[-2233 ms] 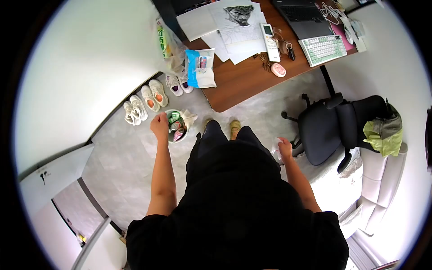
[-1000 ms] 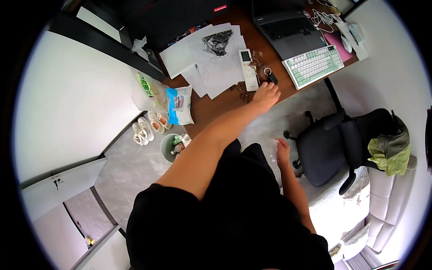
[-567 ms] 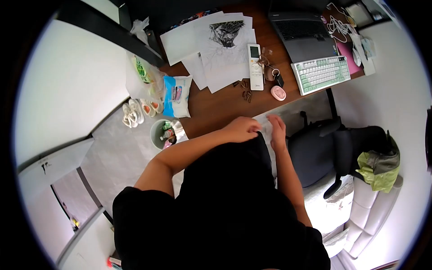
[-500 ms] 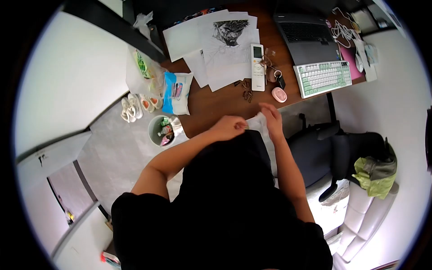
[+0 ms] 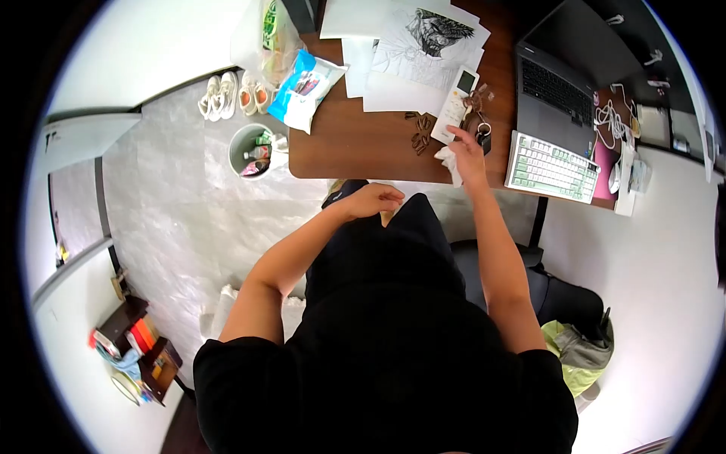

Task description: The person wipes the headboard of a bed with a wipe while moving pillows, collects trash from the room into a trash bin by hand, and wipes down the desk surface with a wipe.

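Observation:
My right hand [image 5: 467, 157] is at the desk's front edge, just below a white remote control [image 5: 452, 113]. Its fingers are closed on a crumpled white tissue [image 5: 448, 159] that hangs down past the edge. My left hand [image 5: 370, 200] is held in front of my lap, away from the desk, fingers curled together. Whether anything small is pinched in it, I cannot make out. Left of the remote lie several small brown pieces [image 5: 420, 139]. Keys with a black fob [image 5: 483, 138] rest to its right, close to my right hand.
On the brown desk [image 5: 340, 151] are drawing sheets [image 5: 412, 76], a blue-and-white wipes packet [image 5: 306, 89], a laptop [image 5: 556, 91] and a green-and-white keyboard [image 5: 552, 168]. A waste bin [image 5: 236, 151] stands left on the floor, below some shoes [image 5: 219, 97]. A black chair [image 5: 537, 291] is at right.
The hands have moved apart. My right hand has gone forward to the desk edge with the tissue; my left stays near my lap. The view has shifted, and the pink case no longer shows.

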`<state>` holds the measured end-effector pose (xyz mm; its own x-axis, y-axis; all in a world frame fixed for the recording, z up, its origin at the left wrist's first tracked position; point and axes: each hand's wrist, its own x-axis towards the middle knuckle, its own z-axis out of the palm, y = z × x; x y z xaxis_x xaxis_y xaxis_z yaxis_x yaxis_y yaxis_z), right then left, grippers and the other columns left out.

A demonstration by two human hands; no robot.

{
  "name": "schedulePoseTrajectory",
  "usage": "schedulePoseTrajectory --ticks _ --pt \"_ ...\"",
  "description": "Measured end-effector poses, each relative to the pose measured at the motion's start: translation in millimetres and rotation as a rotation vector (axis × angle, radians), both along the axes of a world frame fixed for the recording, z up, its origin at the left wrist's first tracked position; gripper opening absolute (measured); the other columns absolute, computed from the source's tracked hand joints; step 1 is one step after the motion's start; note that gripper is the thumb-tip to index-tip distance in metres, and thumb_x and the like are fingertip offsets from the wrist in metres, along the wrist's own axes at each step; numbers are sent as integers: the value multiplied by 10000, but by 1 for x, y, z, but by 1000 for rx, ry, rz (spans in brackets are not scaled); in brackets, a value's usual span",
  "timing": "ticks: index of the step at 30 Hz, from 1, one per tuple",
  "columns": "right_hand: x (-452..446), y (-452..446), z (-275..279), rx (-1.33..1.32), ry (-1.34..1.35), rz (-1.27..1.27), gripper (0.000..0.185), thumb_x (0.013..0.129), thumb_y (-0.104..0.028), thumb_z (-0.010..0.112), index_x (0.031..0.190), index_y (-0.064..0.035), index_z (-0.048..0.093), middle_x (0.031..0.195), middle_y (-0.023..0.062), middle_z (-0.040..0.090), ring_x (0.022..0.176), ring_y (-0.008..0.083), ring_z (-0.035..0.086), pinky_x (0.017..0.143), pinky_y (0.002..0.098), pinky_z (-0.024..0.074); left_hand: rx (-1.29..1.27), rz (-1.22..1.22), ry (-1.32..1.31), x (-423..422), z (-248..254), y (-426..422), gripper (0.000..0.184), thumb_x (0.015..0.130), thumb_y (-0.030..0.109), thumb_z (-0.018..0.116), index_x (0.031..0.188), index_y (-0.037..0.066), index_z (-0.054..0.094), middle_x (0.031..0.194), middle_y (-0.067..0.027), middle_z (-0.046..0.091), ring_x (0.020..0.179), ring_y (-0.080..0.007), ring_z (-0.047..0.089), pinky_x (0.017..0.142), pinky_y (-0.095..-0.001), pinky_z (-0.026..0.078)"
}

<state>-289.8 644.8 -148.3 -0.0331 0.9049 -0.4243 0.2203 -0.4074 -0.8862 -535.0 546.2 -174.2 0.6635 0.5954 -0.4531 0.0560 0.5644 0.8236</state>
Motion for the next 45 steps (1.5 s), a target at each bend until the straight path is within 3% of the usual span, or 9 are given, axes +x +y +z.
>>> schedulePoseTrajectory --ticks 6,14,17,20,24,29,38,41,45 --pt "-30 -12 4 -100 56 117 419 805 -44 488 1220 -40 537 870 31 621 775 76 537 708 197 418 -308 179 -107 50 -37 -13 322 863 177 564 1138 11 547 1030 -61 605 907 -116 562 801 -262 455" --pt "-5 0 13 -182 255 -156 375 854 -97 513 1217 -3 492 973 82 611 802 128 571 703 210 456 -741 591 -484 79 -72 -5 389 934 230 403 1201 -45 468 1213 -164 522 1139 -262 494 985 -374 385" --pt "-14 5 12 86 117 -144 271 865 -146 545 1098 -9 529 994 119 583 810 192 576 695 277 464 -798 615 -597 91 -81 -8 509 965 325 279 1262 -70 402 1325 -196 414 1230 -301 406 1046 -394 319" --pt "-30 12 7 686 -564 11 231 864 -175 560 1046 -36 531 1049 155 509 927 290 534 743 346 451 -905 713 -736 96 -81 -8 555 951 390 311 1287 -46 384 1307 -202 434 1223 -321 413 1029 -403 342" --pt "-47 17 -6 833 -573 214 263 814 -91 585 1073 -61 550 1080 192 452 982 354 491 817 382 427 -828 700 -937 93 -85 -2 613 927 467 332 1307 -12 372 1290 -208 452 1207 -353 427 1010 -422 361" --pt "-50 3 -14 850 -525 359 452 641 107 455 1034 -73 589 1052 140 526 978 328 515 827 390 433 -780 621 -1000 81 -74 1 626 920 487 331 1317 4 364 1291 -211 452 1193 -389 432 1005 -444 361" --pt "-47 -37 -2 637 -349 509 393 645 91 428 955 -59 616 1015 119 567 938 305 549 816 355 444 -856 704 -1086 79 -76 1 594 932 429 288 1244 -60 416 1209 -254 497 1148 -397 468 998 -472 374" --pt "-52 -62 6 590 -333 503 374 659 86 445 960 -53 617 1021 129 567 944 294 561 796 339 453 -769 614 -1435 82 -95 -3 581 941 420 276 1217 -67 431 1199 -262 493 1132 -393 480 982 -482 390" --pt "-54 -70 14 532 -302 434 365 678 73 464 999 -37 597 1024 144 567 951 312 556 811 367 447 -888 759 -1137 77 -92 -3 575 947 411 272 1212 -75 430 1200 -273 485 1121 -396 485 979 -491 396"
